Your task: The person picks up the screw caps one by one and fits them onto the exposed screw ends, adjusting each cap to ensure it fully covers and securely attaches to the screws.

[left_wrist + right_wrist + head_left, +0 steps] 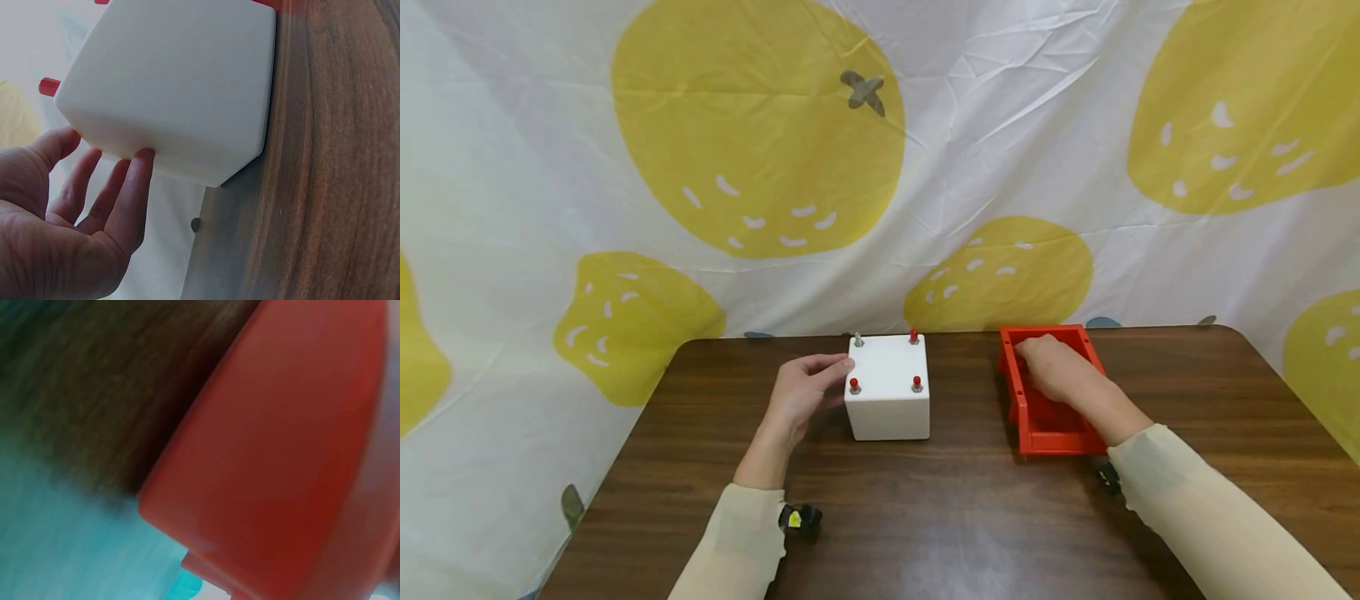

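A white box (889,387) stands on the table with metal posts at its top corners. Three posts carry red caps, such as the front right cap (917,382); the back left post (859,340) shows bare silver metal. My left hand (805,387) touches the box's left side with its fingertips, the thumb up by the top edge. In the left wrist view those fingers (132,203) are mostly extended against the white wall. My right hand (1060,371) reaches down into a red bin (1063,443); its fingertips, and anything they hold, are hidden.
Everything stands on a dark wood table (925,517). Behind it hangs a white cloth (985,108) printed with yellow fruit. The red bin's outer wall (269,456) fills much of the right wrist view and covers the right hand there.
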A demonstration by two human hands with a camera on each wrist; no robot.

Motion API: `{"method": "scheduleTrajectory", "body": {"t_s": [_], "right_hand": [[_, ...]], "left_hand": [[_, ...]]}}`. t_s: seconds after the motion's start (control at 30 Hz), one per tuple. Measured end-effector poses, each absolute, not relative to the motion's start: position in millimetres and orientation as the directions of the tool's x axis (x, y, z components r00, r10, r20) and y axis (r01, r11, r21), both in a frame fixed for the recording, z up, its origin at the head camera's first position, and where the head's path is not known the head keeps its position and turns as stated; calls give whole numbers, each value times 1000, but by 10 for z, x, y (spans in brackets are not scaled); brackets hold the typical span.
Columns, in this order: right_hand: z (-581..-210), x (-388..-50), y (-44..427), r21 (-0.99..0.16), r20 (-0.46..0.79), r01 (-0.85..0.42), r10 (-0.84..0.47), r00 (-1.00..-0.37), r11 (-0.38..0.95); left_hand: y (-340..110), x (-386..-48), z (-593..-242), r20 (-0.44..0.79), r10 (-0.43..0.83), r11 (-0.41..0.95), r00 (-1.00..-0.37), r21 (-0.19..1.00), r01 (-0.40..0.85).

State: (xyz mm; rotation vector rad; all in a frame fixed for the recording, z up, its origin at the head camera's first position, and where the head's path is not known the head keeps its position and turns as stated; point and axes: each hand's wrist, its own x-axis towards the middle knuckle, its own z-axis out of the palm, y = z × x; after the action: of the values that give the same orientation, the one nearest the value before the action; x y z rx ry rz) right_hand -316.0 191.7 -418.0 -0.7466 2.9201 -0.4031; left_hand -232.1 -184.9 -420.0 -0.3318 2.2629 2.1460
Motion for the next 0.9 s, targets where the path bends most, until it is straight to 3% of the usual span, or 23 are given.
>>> {"method": "scheduleTrajectory", "body": {"t_s": [0.9], "right_hand": [[-4259, -3170, 1929, -193, 5, -480, -489, -872, 856]], "left_hand": [[-1863, -2320, -4220, -145, -152, 54, -978, 987, -154]]}}
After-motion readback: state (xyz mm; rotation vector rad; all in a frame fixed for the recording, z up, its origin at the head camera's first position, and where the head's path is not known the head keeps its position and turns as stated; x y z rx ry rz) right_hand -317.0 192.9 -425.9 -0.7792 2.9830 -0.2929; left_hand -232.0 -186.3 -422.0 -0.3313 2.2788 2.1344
